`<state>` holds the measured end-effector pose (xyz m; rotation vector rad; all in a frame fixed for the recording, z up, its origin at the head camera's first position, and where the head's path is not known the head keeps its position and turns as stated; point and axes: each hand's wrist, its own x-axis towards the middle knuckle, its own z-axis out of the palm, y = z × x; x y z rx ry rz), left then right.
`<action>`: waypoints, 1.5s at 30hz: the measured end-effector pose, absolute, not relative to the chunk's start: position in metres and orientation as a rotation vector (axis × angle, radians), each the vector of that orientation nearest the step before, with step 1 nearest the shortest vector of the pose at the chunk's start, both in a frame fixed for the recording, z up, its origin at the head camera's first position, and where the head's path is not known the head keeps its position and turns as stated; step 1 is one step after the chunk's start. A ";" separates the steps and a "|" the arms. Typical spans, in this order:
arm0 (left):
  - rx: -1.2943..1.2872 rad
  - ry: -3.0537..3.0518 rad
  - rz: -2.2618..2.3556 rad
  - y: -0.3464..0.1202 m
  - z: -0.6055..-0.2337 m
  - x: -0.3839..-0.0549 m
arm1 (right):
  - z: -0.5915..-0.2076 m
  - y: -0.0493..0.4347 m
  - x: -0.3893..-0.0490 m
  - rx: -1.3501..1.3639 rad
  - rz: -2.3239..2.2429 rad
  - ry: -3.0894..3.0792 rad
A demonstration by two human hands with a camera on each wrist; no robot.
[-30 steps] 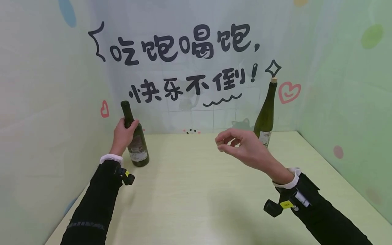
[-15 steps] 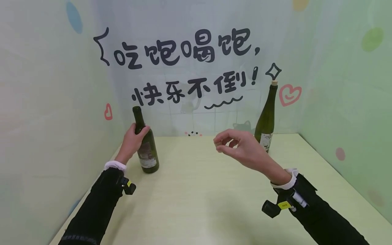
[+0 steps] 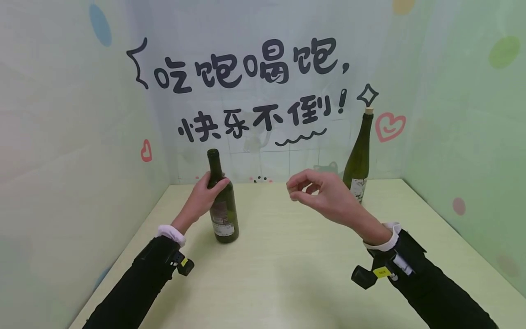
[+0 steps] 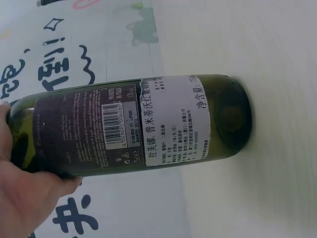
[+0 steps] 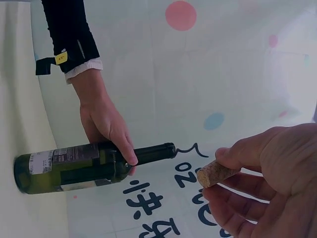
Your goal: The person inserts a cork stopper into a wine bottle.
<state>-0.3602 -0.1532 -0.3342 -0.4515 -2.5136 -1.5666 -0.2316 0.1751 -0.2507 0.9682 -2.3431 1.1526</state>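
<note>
My left hand (image 3: 202, 197) grips a dark green wine bottle (image 3: 224, 211) around its shoulder, just below the neck. The bottle is nearly upright, its top leaning slightly left, and its mouth is uncorked. Its dark back label and white label (image 4: 176, 119) face the left wrist camera. My right hand (image 3: 328, 198), raised to the right of this bottle, pinches a cork (image 5: 217, 173) between thumb and fingers. In the right wrist view the cork overlaps the wall lettering, a little apart from the bottle's mouth (image 5: 171, 149).
A taller green bottle (image 3: 358, 157) stands at the back right, a cork (image 3: 369, 111) in its mouth; my right hand partly covers its lower part. Printed fabric walls rise behind and on both sides of the pale wooden table (image 3: 263, 269).
My left hand has carried the wine bottle to the right and somewhat nearer. The right hand stays almost in place with its pinch on the cork, and the view has shifted slightly.
</note>
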 end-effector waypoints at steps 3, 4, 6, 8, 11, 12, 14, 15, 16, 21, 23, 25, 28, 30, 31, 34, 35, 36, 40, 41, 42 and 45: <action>-0.508 -2.526 -1.593 -0.139 -0.334 -0.352 | -0.248 0.175 -0.230 0.958 1.158 -2.346; -0.528 -2.530 -1.601 -0.134 -0.334 -0.349 | -0.247 0.175 -0.230 0.955 1.158 -2.348; -0.568 -2.539 -1.614 -0.125 -0.334 -0.343 | -0.245 0.175 -0.229 0.947 1.158 -2.346; -0.607 -2.551 -1.626 -0.117 -0.333 -0.337 | -0.243 0.174 -0.228 0.945 1.159 -2.342; -0.653 -2.568 -1.642 -0.103 -0.327 -0.323 | -0.240 0.173 -0.228 0.941 1.145 -2.330; -0.670 -2.568 -1.652 -0.098 -0.324 -0.317 | -0.239 0.173 -0.228 0.941 1.139 -2.325; -0.706 -2.562 -1.686 -0.089 -0.318 -0.304 | -0.236 0.173 -0.227 0.940 1.121 -2.311; -0.727 -2.553 -1.702 -0.084 -0.315 -0.298 | -0.235 0.173 -0.227 0.939 1.114 -2.303; -0.747 -2.544 -1.724 -0.080 -0.313 -0.291 | -0.234 0.173 -0.227 0.941 1.113 -2.293; -0.850 -2.510 -1.799 -0.062 -0.310 -0.271 | -0.225 0.173 -0.226 0.930 1.128 -2.238; -0.895 -2.504 -1.823 -0.055 -0.310 -0.265 | -0.222 0.173 -0.226 0.929 1.133 -2.219; -0.929 -2.500 -1.842 -0.050 -0.311 -0.260 | -0.220 0.172 -0.225 0.934 1.130 -2.203; -0.957 -2.501 -1.866 -0.044 -0.313 -0.254 | -0.215 0.170 -0.224 0.950 1.126 -2.181; -0.965 -2.504 -1.867 -0.042 -0.319 -0.254 | -0.212 0.169 -0.224 0.955 1.122 -2.167; -0.971 -2.507 -1.863 -0.041 -0.319 -0.252 | -0.210 0.168 -0.223 0.955 1.123 -2.162; -0.987 -2.511 -1.855 -0.038 -0.326 -0.256 | -0.205 0.165 -0.223 0.963 1.123 -2.148; -0.992 -2.512 -1.849 -0.038 -0.328 -0.257 | -0.203 0.164 -0.222 0.968 1.125 -2.144; -0.996 -2.513 -1.848 -0.038 -0.328 -0.257 | -0.201 0.162 -0.222 0.973 1.128 -2.140; -1.006 -2.510 -1.859 -0.037 -0.330 -0.259 | -0.196 0.157 -0.223 0.985 1.136 -2.134; -1.008 -2.511 -1.858 -0.037 -0.330 -0.259 | -0.196 0.156 -0.223 0.984 1.135 -2.135; -1.009 -2.511 -1.858 -0.037 -0.330 -0.260 | -0.195 0.155 -0.224 0.983 1.133 -2.137; -1.010 -2.511 -1.857 -0.038 -0.329 -0.260 | -0.194 0.151 -0.226 0.982 1.131 -2.140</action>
